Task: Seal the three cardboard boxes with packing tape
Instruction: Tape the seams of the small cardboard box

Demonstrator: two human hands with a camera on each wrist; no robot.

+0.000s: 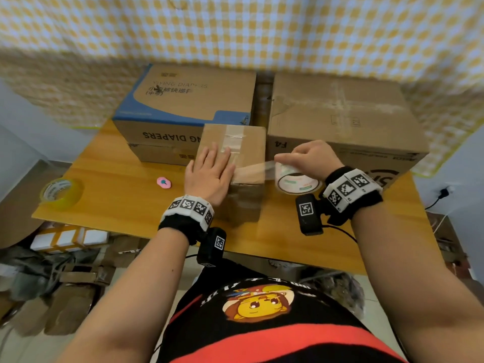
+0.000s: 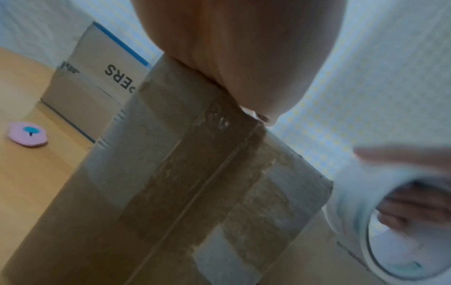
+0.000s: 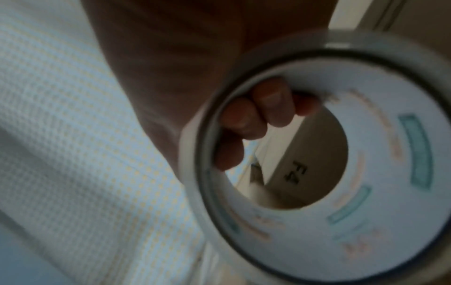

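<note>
Small box (image 1: 233, 163) table centre. Left hand (image 1: 209, 174) flat, fingers straight, pinning tape end on top. Right hand (image 1: 311, 158) clamped on tape roll (image 1: 296, 179) at 3 o'clock. Keep strip taut, pull level, press down smoothly.

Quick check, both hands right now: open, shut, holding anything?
Left hand: open, flat on the small box, pressing the tape strip down.
Right hand: holding the tape roll, fingers curled through its core.
</note>
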